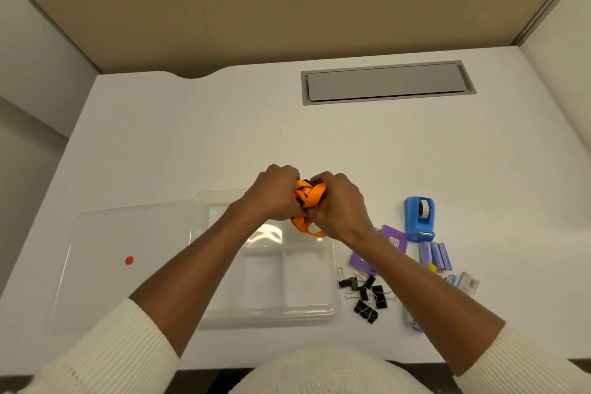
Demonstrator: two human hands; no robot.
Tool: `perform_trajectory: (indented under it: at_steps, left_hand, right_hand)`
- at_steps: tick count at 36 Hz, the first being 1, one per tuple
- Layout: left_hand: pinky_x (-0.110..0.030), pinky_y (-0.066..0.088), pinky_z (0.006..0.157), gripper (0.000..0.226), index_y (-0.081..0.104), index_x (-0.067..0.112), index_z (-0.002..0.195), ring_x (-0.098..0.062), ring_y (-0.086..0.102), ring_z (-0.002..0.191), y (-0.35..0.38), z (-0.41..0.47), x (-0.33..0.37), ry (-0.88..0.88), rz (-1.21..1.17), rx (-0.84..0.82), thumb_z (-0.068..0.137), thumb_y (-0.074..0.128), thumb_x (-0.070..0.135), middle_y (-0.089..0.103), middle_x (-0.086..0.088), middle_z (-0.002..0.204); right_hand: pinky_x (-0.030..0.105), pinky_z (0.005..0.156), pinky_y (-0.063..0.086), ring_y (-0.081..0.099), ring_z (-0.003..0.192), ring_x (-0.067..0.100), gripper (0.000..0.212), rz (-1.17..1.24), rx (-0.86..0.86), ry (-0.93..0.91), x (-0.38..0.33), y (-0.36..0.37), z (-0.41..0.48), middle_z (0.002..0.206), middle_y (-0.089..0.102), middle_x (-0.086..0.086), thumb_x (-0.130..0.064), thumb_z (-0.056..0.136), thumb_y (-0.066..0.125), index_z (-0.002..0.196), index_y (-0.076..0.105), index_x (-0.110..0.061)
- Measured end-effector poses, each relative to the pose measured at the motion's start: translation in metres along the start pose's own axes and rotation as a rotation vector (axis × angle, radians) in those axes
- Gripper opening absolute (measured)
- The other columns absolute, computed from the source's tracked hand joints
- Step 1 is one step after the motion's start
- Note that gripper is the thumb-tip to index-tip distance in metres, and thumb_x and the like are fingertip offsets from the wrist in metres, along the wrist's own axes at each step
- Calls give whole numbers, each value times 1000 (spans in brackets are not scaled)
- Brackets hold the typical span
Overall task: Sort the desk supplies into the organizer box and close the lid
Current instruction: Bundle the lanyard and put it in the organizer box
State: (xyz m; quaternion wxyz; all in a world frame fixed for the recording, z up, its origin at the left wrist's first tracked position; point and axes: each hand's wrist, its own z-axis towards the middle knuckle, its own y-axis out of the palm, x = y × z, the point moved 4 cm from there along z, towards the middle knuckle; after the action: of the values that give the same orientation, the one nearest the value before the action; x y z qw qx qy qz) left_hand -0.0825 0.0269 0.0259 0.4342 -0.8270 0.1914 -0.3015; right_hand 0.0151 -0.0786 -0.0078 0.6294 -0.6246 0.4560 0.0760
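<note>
My left hand (271,193) and my right hand (339,205) are pressed together over the far edge of the clear organizer box (307,313), both closed on a bunched orange lanyard (308,197). A loop of it hangs down toward the box. The box has several compartments, and nothing shows in the ones I can see. Its clear lid (96,240), marked with a red dot, lies flat to the left. To the right of the box lie black binder clips (367,296), purple sticky notes (395,238), a blue tape dispenser (419,217) and staple boxes (436,254).
A grey cable hatch (387,81) is set into the white desk at the back right. A tan partition (256,16) walls off the far side. Small clear packets (467,281) lie at the far right of the supplies.
</note>
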Motion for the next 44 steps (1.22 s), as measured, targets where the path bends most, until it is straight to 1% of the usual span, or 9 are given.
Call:
perform_trajectory:
  at_steps: [6, 10, 16, 21, 24, 27, 34, 38, 44]
  left_hand:
    - [-30, 42, 58, 27, 61, 14, 101, -26, 61, 80, 20, -11, -13, 39, 32, -81, 78, 73, 21, 64, -7, 93]
    - [-36, 55, 64, 23, 62, 20, 98, -24, 64, 79, 29, -14, -14, 102, 66, -80, 78, 72, 21, 67, -2, 90]
    - [-39, 53, 65, 15, 68, 17, 94, -25, 61, 77, 41, -18, -11, 161, 118, -31, 83, 67, 27, 67, -2, 84]
    - [-31, 33, 60, 14, 69, 15, 95, -26, 52, 77, 56, -21, -13, 154, 273, 28, 91, 60, 25, 37, 1, 71]
    - [-32, 37, 63, 12, 68, 11, 95, -25, 51, 76, 64, -18, -14, 120, 280, 41, 92, 58, 18, 48, -3, 78]
    - [-32, 40, 65, 8, 65, 9, 91, -24, 53, 78, 66, -16, -10, 72, 268, 33, 91, 56, 8, 64, -12, 94]
    - [-33, 37, 63, 12, 65, 14, 86, -25, 50, 73, 61, -12, -8, 43, 306, 95, 91, 57, 21, 51, -4, 83]
    - [-30, 38, 58, 18, 76, 26, 93, -26, 59, 71, 55, -9, -17, 90, 255, 108, 91, 59, 32, 63, 0, 78]
    - [-37, 57, 71, 16, 77, 29, 102, -25, 67, 90, 33, -10, -19, 176, 162, 200, 88, 72, 34, 72, 4, 98]
  right_hand:
    - [36, 86, 51, 62, 111, 30, 74, -30, -130, -45, -3, 8, -14, 135, 58, 10, -25, 79, 75, 145, 44, -16]
    - [39, 91, 52, 64, 111, 30, 69, -86, -119, -110, -7, -1, -24, 134, 62, 7, -19, 83, 70, 145, 42, -15]
    - [41, 69, 48, 60, 90, 33, 26, -335, -75, -209, -9, 8, -35, 104, 68, 14, -14, 89, 68, 111, 59, -6]
    - [40, 56, 49, 55, 90, 30, 20, -488, -109, -296, -1, 37, -27, 91, 67, 13, -14, 79, 81, 91, 66, -8]
    - [34, 56, 38, 56, 88, 29, 10, -495, -136, -304, 2, 49, -17, 90, 65, 12, -11, 81, 78, 87, 70, -9]
    - [34, 61, 34, 58, 87, 32, 11, -473, -168, -264, 0, 49, -10, 96, 63, 16, -8, 81, 76, 90, 70, -4]
    - [29, 54, 26, 39, 59, 21, 39, -448, -237, -241, -3, 34, 3, 66, 41, 1, -4, 86, 60, 59, 34, -14]
    - [34, 65, 48, 59, 76, 29, 25, -382, -324, -256, 1, 9, 14, 84, 72, 9, 0, 82, 54, 91, 75, -10]
    - [36, 85, 59, 72, 96, 20, 32, -309, -327, -359, 3, -27, 12, 111, 77, 3, 1, 89, 65, 116, 76, -12]
